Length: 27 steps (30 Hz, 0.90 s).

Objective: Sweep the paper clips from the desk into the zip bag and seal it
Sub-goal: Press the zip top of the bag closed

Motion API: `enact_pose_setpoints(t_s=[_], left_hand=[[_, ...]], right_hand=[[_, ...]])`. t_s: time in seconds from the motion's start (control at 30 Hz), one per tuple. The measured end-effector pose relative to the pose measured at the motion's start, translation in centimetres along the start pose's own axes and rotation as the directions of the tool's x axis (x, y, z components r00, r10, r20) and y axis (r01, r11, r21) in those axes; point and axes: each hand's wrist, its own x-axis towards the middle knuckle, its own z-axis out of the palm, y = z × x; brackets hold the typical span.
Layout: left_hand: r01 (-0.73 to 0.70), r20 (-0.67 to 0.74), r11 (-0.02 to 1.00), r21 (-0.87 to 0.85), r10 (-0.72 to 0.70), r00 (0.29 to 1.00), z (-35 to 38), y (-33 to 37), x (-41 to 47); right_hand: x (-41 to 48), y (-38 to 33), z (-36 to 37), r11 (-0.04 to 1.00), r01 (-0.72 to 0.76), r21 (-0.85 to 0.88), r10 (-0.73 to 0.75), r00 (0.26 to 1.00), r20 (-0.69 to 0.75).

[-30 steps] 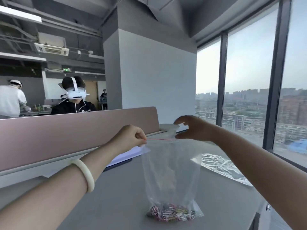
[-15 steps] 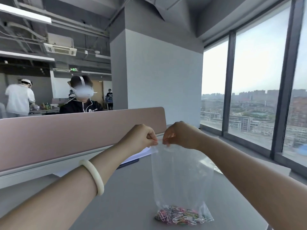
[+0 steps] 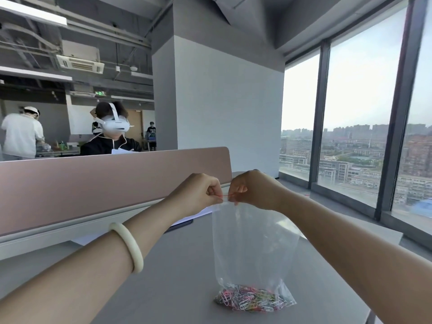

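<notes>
Head view: sealing step, paper clips (image 3: 250, 299) bagged. Our left hand (image 3: 201, 195) and right hand (image 3: 254, 190) pinch the top strip of the zip bag (image 3: 254, 249); next we'd press along it.

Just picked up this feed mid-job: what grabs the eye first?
Dead centre, the left hand and right hand pinch the red seal line atop a clear zip bag, whose bottom rests on the grey desk. A bright heap of coloured paper clips lies in the bag's bottom. Behind the pink divider sits a person in a white headset; tall windows fill the right.
</notes>
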Motion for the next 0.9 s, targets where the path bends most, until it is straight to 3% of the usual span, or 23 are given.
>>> enact_pose_setpoints(t_s=[0.23,0.47,0.67,0.9], left_hand=[[-0.042,-0.017,0.999,-0.009,0.042,0.999,0.0,0.3,0.0],[-0.041,0.014,0.999,-0.002,0.041,0.999,0.1,0.2,0.1],[-0.02,0.024,1.0,0.018,0.02,1.0,-0.6,0.0,0.1],[-0.034,0.045,0.999,0.041,0.032,0.998,0.5,1.1,0.4]], right_hand=[[0.2,0.2,-0.1,0.996,-0.017,0.09,0.015,1.0,0.02],[0.1,-0.2,0.5,0.999,0.014,0.046,-0.013,1.0,-0.011],[-0.6,0.6,-1.0,0.996,-0.077,-0.033,0.077,0.997,-0.012],[-1.1,0.3,-0.8,0.995,-0.062,-0.072,0.058,0.997,-0.044]])
